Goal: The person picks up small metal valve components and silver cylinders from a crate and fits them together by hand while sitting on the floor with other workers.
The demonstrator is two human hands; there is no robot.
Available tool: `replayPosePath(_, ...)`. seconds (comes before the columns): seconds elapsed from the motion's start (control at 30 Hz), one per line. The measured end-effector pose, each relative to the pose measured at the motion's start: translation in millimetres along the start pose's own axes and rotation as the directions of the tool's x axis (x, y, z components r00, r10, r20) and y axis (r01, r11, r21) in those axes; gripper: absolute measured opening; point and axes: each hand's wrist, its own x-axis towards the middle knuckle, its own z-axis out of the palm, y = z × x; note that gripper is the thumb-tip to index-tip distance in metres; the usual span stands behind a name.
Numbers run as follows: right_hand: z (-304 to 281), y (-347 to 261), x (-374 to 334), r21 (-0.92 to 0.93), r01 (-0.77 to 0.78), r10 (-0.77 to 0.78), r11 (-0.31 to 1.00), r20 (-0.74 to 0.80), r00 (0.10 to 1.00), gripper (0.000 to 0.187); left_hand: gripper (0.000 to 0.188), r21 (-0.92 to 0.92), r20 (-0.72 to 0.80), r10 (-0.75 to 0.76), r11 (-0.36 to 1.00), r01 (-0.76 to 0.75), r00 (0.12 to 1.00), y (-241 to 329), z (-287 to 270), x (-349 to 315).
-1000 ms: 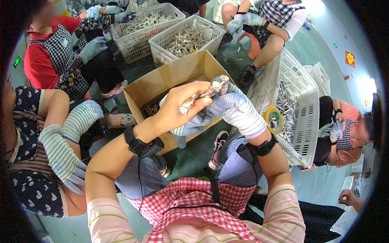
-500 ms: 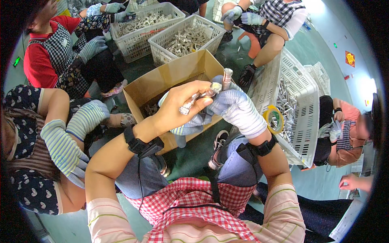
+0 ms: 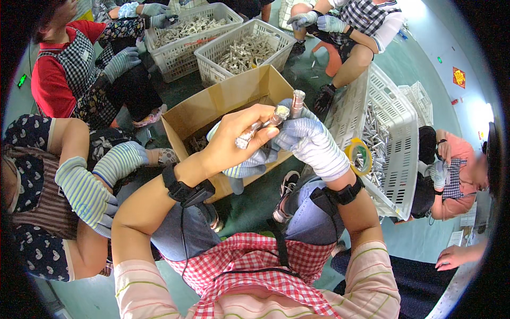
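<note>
My left hand is bare and closed around a short silvery rod with a shiny, crinkled wrapping. The rod lies slanted, its far end close to my right hand. On my right hand is a pale striped glove, and its fingers are curled around a second silvery rod that points upward with a flat round top. Beneath both hands hangs a striped blue-grey glove; I cannot tell how it is held. Both rods are over the near part of an open cardboard box.
White crates of metal parts stand beyond the box. At the right, another white crate holds many silvery rods, with a yellow tape roll by its near edge. Gloved people sit around; one person's striped gloves are close on my left.
My hands stay nearly in place, with the rod in my left hand turned slightly. The left neighbour's gloves have shifted a little. At lower right, another person's bare hand has moved down and inward.
</note>
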Motion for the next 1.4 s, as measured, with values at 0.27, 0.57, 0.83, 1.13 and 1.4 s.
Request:
replayPosePath(0.27,-6,-2,-2,-0.087,0.025,-0.027,0.996,-0.024,0.999,0.019,0.022,-0.067,0.008,-0.06,0.996,0.06,0.998,-3,3,3)
replayPosePath(0.57,-3,10,10,-0.673,0.519,-0.5,0.527,0.248,0.83,0.023,0.013,-0.107,-0.162,-0.353,0.935,0.339,0.921,6,3,7)
replayPosePath(0.83,18,-3,-11,-0.415,0.178,-0.164,0.893,0.069,0.984,0.034,0.017,-0.036,-0.153,-0.359,0.933,0.357,0.921,-5,7,8)
replayPosePath(1.13,10,3,-6,-0.459,0.228,-0.177,0.858,0.151,0.973,0.042,0.021,-0.232,-0.223,-0.426,0.897,0.377,0.877,-12,7,6)
replayPosePath(1.4,-1,5,-1,-0.725,0.354,-0.25,0.591,0.252,0.935,0.034,0.02,-0.233,-0.158,-0.413,0.898,0.372,0.897,-14,6,4)
